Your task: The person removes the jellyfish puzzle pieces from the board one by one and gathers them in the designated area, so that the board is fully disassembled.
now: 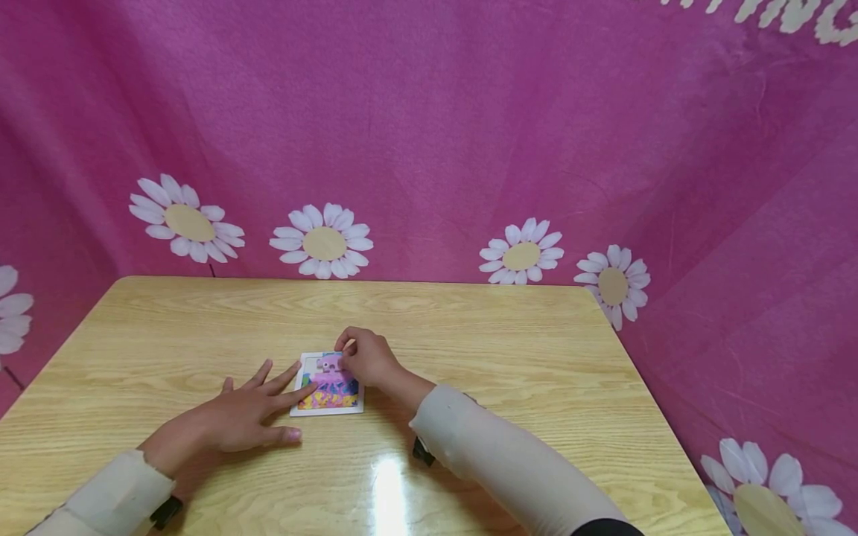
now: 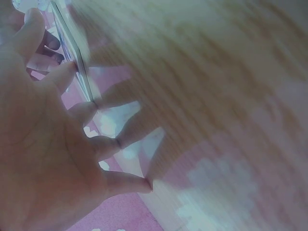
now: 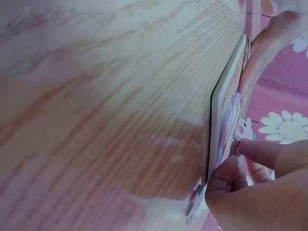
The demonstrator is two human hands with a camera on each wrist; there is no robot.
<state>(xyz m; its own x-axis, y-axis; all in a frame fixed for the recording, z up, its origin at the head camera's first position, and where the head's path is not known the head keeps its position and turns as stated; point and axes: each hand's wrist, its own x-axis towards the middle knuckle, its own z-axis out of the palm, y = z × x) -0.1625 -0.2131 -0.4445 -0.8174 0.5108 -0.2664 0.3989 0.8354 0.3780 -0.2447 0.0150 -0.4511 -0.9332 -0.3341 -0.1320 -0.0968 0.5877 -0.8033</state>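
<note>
puzzle board flat on table, near its front middle | left hand fingers straight, steadying board's left edge | right hand pinching puzzle piece over board's top | judged light, thin, stiff; slides easily—take by edges

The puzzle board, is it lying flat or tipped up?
Flat. The puzzle board lies on the table; the left hand touches its edge, the right hand rests on top.
</note>
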